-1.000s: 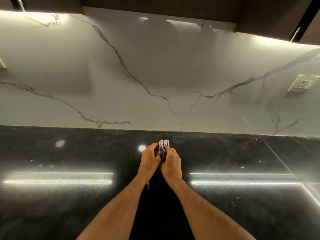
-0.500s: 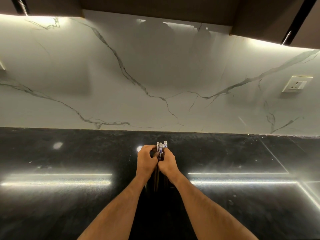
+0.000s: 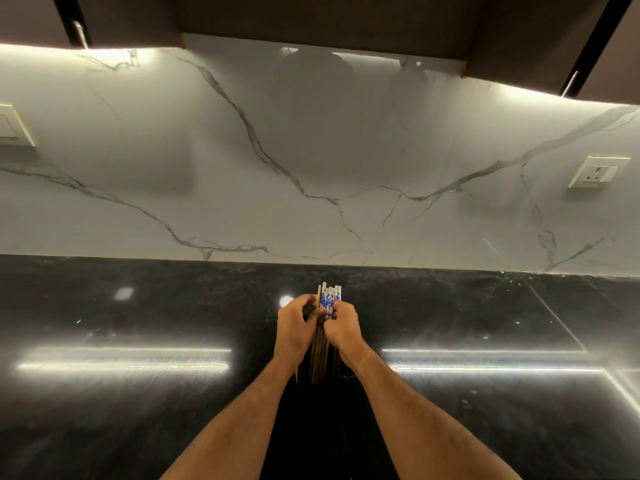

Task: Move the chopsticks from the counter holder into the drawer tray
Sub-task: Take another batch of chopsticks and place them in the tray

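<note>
Lower centre of frame: left hand [image 3: 294, 327] and right hand [image 3: 341, 327] both curl round the chopsticks [image 3: 329, 301]. Since a second ago the bundle has risen, brown shafts now showing. Holder hidden; lift-out likely underway above the black counter [image 3: 138, 323].

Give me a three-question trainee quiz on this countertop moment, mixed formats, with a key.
1. True or false: both the left hand and the right hand grip the bundle of chopsticks.
2. Multiple choice: the ends of the chopsticks showing above the hands are A) plain red, B) white with blue pattern, C) all black.
3. Fill in: the wall socket sits on the marble backsplash to the ______ of the hands.

Key: 1 true. 2 B. 3 right.
</note>
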`<state>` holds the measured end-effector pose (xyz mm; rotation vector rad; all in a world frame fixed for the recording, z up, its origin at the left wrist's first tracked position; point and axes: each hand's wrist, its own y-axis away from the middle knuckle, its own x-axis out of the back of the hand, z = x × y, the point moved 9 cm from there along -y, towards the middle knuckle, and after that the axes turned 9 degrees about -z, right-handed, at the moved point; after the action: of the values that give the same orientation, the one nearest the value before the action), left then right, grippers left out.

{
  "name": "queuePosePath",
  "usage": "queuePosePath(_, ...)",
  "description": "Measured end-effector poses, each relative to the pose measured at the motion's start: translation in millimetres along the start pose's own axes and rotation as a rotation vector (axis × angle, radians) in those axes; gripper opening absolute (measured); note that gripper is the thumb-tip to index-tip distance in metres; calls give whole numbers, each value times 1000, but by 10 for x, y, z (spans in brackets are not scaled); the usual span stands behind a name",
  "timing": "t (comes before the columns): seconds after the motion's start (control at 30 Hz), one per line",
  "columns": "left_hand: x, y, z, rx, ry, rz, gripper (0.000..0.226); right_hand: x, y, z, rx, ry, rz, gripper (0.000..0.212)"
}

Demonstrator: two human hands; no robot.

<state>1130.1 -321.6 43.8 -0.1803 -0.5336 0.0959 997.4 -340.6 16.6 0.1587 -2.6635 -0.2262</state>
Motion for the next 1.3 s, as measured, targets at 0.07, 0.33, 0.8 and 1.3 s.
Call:
queuePosePath(0.07,32,31,59,-2,22,12,31,48,27,-36,18,-28,27,11)
queuePosePath(0.33,39,66,289,84,313,-123,23,560,270,-598,145,-255,153,24)
queuePosePath(0.8,-172,556,861,195,575,-473,20,850,747,-1133,231,-281,-109,11)
queuePosePath(1.3,-21,1247,1124,250,491,-492,17,1240,1354,-1545,296,-74,-13,5)
